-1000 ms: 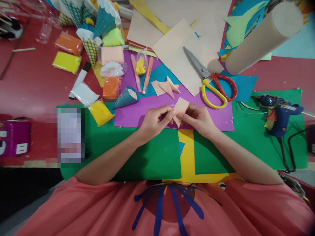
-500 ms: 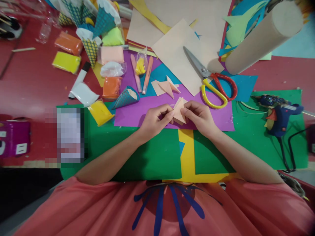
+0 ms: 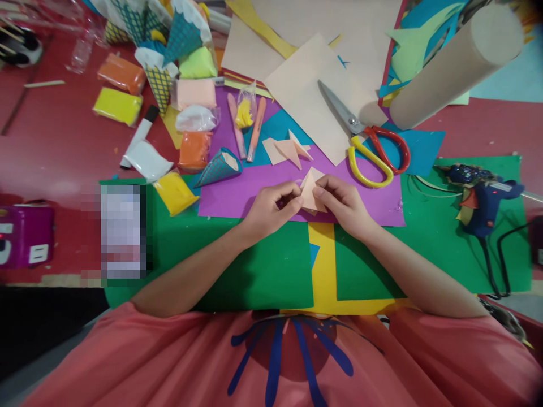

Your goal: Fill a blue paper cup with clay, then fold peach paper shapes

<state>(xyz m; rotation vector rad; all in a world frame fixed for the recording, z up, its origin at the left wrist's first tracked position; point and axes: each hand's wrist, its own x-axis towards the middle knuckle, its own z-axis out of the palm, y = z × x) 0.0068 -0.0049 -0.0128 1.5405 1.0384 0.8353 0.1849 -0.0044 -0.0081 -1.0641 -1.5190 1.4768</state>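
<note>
Both hands meet over the purple sheet (image 3: 237, 195) and pinch one small peach paper piece (image 3: 309, 192) between them. My left hand (image 3: 271, 209) grips its left edge with curled fingers. My right hand (image 3: 341, 203) holds its right side, thumb on top. The piece is folded to a point that stands upward. Just beyond it lie several cut peach paper scraps (image 3: 286, 150) on the purple and blue paper.
Red-and-yellow scissors (image 3: 369, 150) lie on a peach sheet (image 3: 309, 93) at the right. A blue glue gun (image 3: 483, 198) rests on the green sheet (image 3: 424, 243). A cardboard tube (image 3: 449, 68) stands far right. Clay packets (image 3: 173, 192), paper cones (image 3: 218, 167) and markers (image 3: 254, 130) crowd the left.
The peach piece has been folded narrower and turned upright between my fingers; both hands stayed in the same spot.
</note>
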